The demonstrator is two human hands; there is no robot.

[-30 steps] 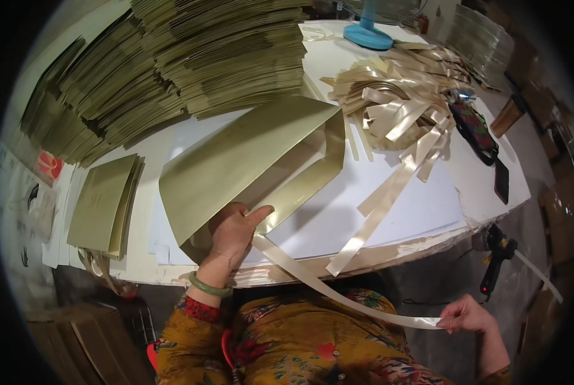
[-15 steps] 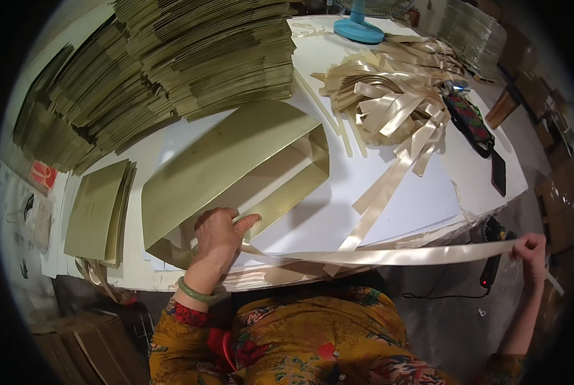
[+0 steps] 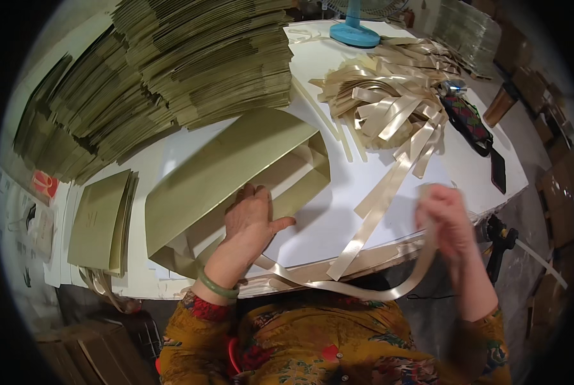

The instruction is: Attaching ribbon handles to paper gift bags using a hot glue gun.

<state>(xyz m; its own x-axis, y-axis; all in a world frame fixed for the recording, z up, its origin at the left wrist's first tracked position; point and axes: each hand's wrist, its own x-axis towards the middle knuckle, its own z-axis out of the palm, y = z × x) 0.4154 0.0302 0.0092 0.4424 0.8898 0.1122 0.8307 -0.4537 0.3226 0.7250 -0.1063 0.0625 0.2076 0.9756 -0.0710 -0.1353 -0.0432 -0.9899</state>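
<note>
A gold-green paper bag point(image 3: 229, 170) lies opened out on its side, its mouth facing right and toward me. My left hand point(image 3: 252, 221) reaches into that mouth, fingers laid against the inside and thumb spread out over the lower panel. From beneath my left wrist a cream satin ribbon point(image 3: 364, 293) comes out, sags below the table edge and rises to my right hand point(image 3: 446, 215). That hand is closed around the ribbon, somewhat smeared by motion, above the table's right front part. Where the ribbon's other end sits is hidden by my left hand and the bag.
Tall stacks of flat gold-green bags point(image 3: 203, 70) stand at the back left. Finished-looking bags point(image 3: 98, 224) lie at the left edge. A heap of cut ribbons point(image 3: 389, 106) lies back right, near a blue fan point(image 3: 355, 35), a phone point(image 3: 498, 172) and a glue gun point(image 3: 502, 240).
My right hand has swung left and up with the ribbon, which has gone from taut to slack. My left hand has slid right and deeper into the bag, its thumb spreading.
</note>
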